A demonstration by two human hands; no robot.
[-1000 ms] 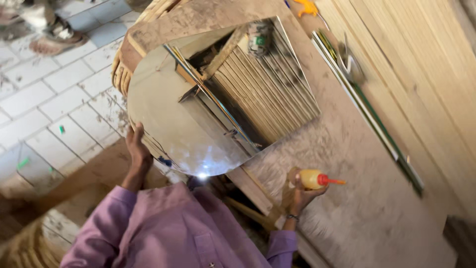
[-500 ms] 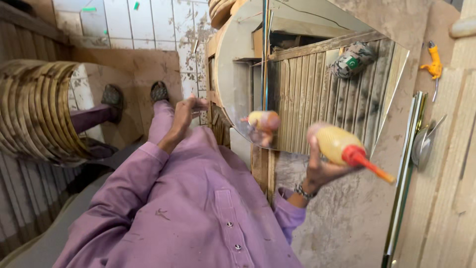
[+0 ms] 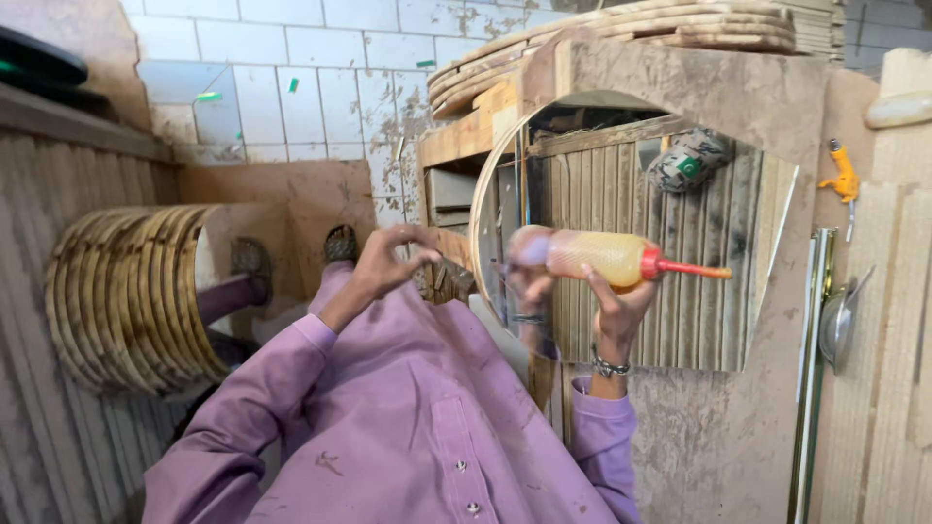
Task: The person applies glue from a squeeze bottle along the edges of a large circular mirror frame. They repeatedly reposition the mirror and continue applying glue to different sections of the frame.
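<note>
My right hand (image 3: pixel 617 309) grips a yellowish glue bottle (image 3: pixel 594 255) with a red nozzle, held sideways over a round mirror (image 3: pixel 680 301) that has one straight-cut side. The nozzle points right, across the glass. The mirror lies on a dusty wooden board (image 3: pixel 718 437) and reflects slatted wood and the bottle. My left hand (image 3: pixel 385 260) is curled at the mirror's left rim, with its fingers on the edge. Purple shirt sleeves cover both arms.
A stack of curved wooden rings (image 3: pixel 126 291) lies at the left. More bent wood hoops (image 3: pixel 631 24) are piled beyond the mirror. A metal strip (image 3: pixel 811 369), a small yellow tool (image 3: pixel 843 180) and ribbed panels (image 3: pixel 898 320) lie at the right. A white tiled floor (image 3: pixel 291 87) shows behind.
The view has swung round. My right hand has brought the bottle up over the mirror, now level with the nozzle pointing right. My left hand stays at the mirror's rim.
</note>
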